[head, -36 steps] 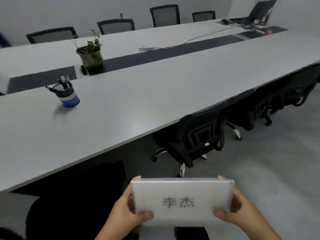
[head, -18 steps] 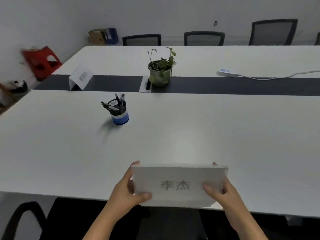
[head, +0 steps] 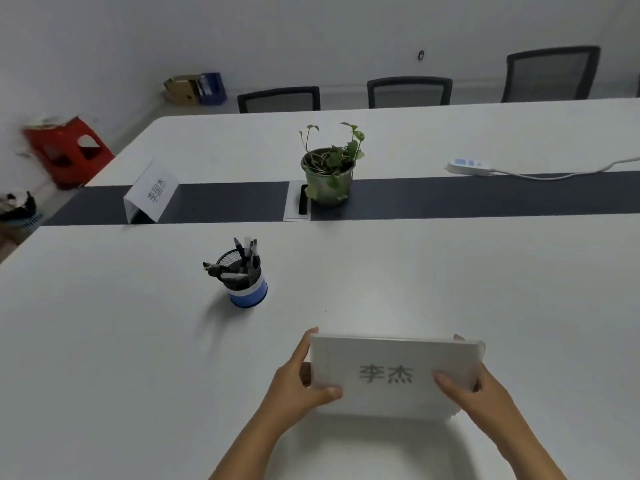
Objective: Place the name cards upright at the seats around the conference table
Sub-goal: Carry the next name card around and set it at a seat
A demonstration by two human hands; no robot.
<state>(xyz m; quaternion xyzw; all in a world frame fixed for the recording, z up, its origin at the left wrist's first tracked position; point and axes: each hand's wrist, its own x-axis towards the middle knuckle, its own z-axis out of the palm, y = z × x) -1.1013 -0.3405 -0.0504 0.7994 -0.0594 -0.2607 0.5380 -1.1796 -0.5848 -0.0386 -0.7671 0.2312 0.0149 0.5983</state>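
Conference table (head: 104,341): white top, dark strip down the middle. Three mesh chairs (head: 409,91) along the far side. Red stool (head: 65,147) on the floor at left, beyond the table end. Name card (head: 391,374) held low over the near edge of the table, printed face toward the camera; whether its base touches the top cannot be told. Left hand (head: 298,386) grips its left end, thumb on the face. Right hand (head: 474,393) grips its right end likewise. Second name card (head: 150,192) upright on the strip. Potted plant (head: 329,171) on the strip. Pen holder (head: 244,277) near left. Power strip (head: 469,167).
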